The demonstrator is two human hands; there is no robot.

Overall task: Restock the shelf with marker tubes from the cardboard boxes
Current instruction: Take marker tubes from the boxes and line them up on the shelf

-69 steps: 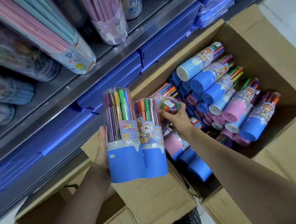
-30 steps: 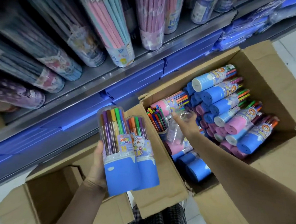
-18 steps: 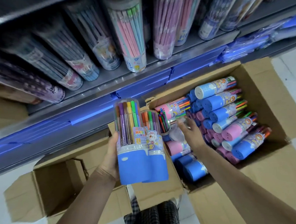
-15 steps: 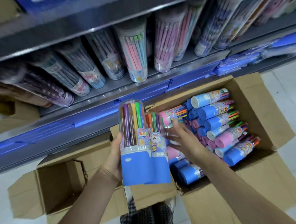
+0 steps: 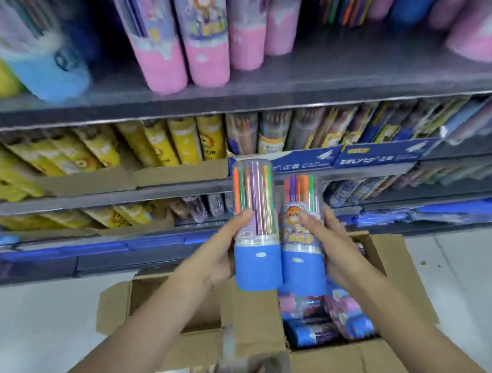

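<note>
Both hands are wrapped around two blue-bottomed marker tubes [image 5: 256, 229] held upright side by side — left hand [image 5: 217, 257] on one, right hand [image 5: 333, 244] on the other — above the open cardboard box [image 5: 400, 277], facing the shelf [image 5: 233, 100].

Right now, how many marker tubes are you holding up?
2, upright and side by side. The taller tube is in the left hand; the shorter tube is gripped by the right hand. More lie below in the box.
</note>
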